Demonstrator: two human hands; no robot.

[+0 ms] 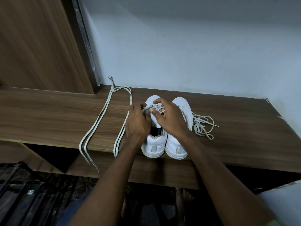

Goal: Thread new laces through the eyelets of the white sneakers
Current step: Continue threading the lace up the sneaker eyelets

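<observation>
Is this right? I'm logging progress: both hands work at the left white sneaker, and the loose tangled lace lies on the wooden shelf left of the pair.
Not quite. In the head view the tangled pale lace lies right of the pair, beside the right white sneaker. Both hands do work at the left white sneaker on the wooden shelf.

Two white sneakers [164, 128] stand side by side on one wooden shelf [228, 128]. Three laces show: one long doubled lace [97, 123] at left, one lace [123, 128] in the hands, and apparently one tangled lace [203, 126] at right.
</observation>
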